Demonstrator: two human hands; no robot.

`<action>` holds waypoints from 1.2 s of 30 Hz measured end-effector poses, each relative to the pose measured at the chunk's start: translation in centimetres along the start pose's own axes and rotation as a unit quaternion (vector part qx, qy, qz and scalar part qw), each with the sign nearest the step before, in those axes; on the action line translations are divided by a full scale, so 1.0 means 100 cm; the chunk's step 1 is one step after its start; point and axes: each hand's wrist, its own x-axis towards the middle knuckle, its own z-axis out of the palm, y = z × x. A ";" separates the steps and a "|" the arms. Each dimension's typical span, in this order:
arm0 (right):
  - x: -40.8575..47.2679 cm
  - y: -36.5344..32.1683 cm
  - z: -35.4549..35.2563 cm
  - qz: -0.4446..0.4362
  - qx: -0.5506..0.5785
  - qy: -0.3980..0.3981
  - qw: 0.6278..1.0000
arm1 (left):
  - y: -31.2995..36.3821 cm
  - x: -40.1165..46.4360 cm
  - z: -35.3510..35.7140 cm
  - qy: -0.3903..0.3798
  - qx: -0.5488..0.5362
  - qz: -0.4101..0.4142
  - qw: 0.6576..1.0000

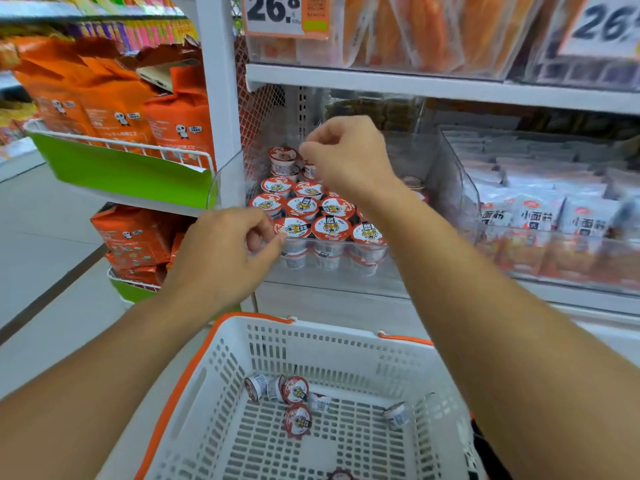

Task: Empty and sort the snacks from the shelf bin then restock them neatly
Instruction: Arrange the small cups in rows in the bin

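Observation:
Small snack cups (330, 226) with red-and-white tiger lids stand in rows inside a clear shelf bin (446, 181), with a few stacked at the back left. My left hand (225, 254) is at the bin's front left corner, thumb and fingers curled round a cup that is mostly hidden. My right hand (346, 157) hovers over the back cups with its fingertips pinched together and nothing visible in them. A white basket with an orange rim (207, 344) sits below and holds several loose cups (296, 391), some on their sides.
To the right, a second clear bin (554, 258) holds white snack packets. Orange bags (114, 109) fill green wire racks on the left. A white shelf board (415, 84) with price tags runs above the bin. The floor aisle is at far left.

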 end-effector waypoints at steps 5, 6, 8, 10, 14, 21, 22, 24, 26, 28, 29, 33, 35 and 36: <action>-0.121 0.042 -0.009 0.045 -0.029 -0.335 0.941 | -0.020 -0.064 0.048 -0.237 0.072 -0.093 0.964; -0.135 0.069 0.008 0.081 -0.097 -0.423 0.897 | -0.023 -0.083 0.064 -0.327 0.094 -0.121 0.933; -0.171 0.136 0.041 0.136 -0.234 -0.523 0.808 | -0.027 -0.123 0.099 -0.453 0.111 -0.191 0.864; -0.214 0.207 0.054 0.185 -0.306 -0.528 0.770 | -0.030 -0.162 0.132 -0.496 0.090 -0.253 0.826; -0.287 0.316 0.046 0.279 -0.341 -0.480 0.759 | -0.048 -0.219 0.178 -0.525 0.088 -0.315 0.786; -0.324 0.347 0.073 0.294 -0.304 -0.524 0.739 | -0.105 -0.226 0.235 -0.469 0.043 -0.376 0.798; -0.329 0.343 0.079 0.261 -0.323 -0.543 0.730 | -0.108 -0.225 0.243 -0.468 0.047 -0.356 0.808; -0.342 0.339 0.087 0.235 -0.354 -0.556 0.715 | -0.111 -0.225 0.263 -0.474 0.067 -0.294 0.827; -0.350 0.340 0.090 0.243 -0.368 -0.540 0.717 | -0.113 -0.228 0.278 -0.474 0.084 -0.266 0.835; -0.351 0.342 0.089 0.250 -0.378 -0.528 0.718 | -0.113 -0.231 0.288 -0.471 0.084 -0.266 0.837; -0.350 0.341 0.089 0.246 -0.382 -0.524 0.720 | -0.111 -0.232 0.291 -0.469 0.076 -0.258 0.841; -0.342 0.329 0.104 0.101 -0.384 -0.498 0.771 | -0.098 -0.233 0.292 -0.452 0.052 -0.225 0.862; -0.344 0.328 0.115 0.036 -0.328 -0.528 0.782 | -0.096 -0.234 0.289 -0.438 0.047 -0.227 0.869; -0.347 0.328 0.119 0.004 -0.298 -0.550 0.780 | -0.096 -0.235 0.287 -0.432 0.045 -0.223 0.873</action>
